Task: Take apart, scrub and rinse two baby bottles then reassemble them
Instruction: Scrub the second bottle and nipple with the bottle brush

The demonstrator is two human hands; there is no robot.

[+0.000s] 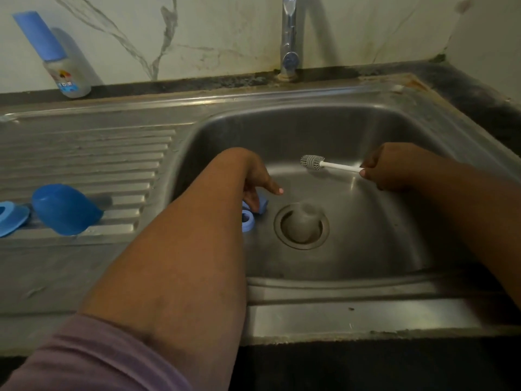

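My left hand (253, 179) reaches down into the sink basin (366, 131) and pinches a blue bottle part (263, 206); a second blue ring (248, 220) lies just below it on the sink floor. My right hand (394, 170) grips the white handle of a small grey-bristled brush (313, 162), held above the basin with its head pointing left. A clear teat or bottle piece (306, 221) sits over the drain. On the drainboard lie a blue cap (64, 210) and a blue collar (11, 218). An assembled baby bottle (56, 57) with a blue cap stands by the wall.
A chrome tap (290, 38) rises behind the basin, with no water seen running. The ribbed steel drainboard (98, 153) stretches left of the basin. A dark counter edge (479, 91) borders the sink on the right. A marble-patterned wall stands behind.
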